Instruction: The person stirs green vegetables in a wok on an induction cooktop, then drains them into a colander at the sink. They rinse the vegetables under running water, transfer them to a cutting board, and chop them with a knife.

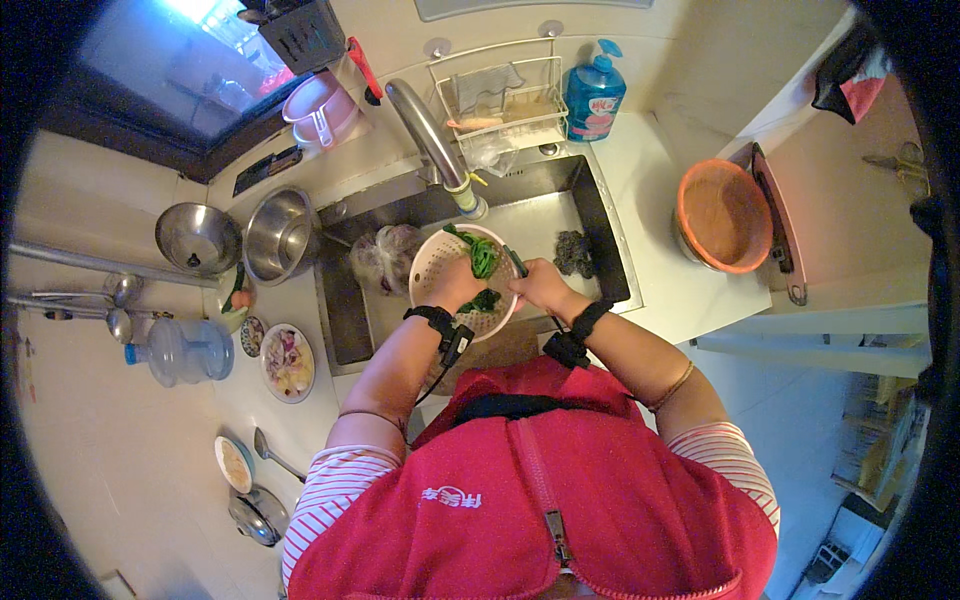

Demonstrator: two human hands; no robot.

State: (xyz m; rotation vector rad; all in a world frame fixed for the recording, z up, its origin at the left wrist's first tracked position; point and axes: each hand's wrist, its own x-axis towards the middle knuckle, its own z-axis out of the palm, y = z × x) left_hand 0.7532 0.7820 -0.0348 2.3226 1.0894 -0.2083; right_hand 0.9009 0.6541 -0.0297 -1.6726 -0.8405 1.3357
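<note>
A light pink plastic colander (426,262) is held up over the near side of the stainless steel sink (525,206). Dark leafy greens (484,259) lie inside it and stick out on both sides of my left hand (455,283), which is closed around them. My right hand (543,286) grips the colander's right rim. A short dark green piece (515,260) shows beside its fingers; I cannot tell what it is. The curved faucet (424,127) reaches over the sink, just beyond the colander.
In the sink are a knotted clear plastic bag (386,255) and a dark scouring pad (574,253). Steel bowls (279,236) and a plate of cut food (288,364) stand left. At right is an orange-rimmed basin (724,216); a blue pump bottle (595,94) stands behind.
</note>
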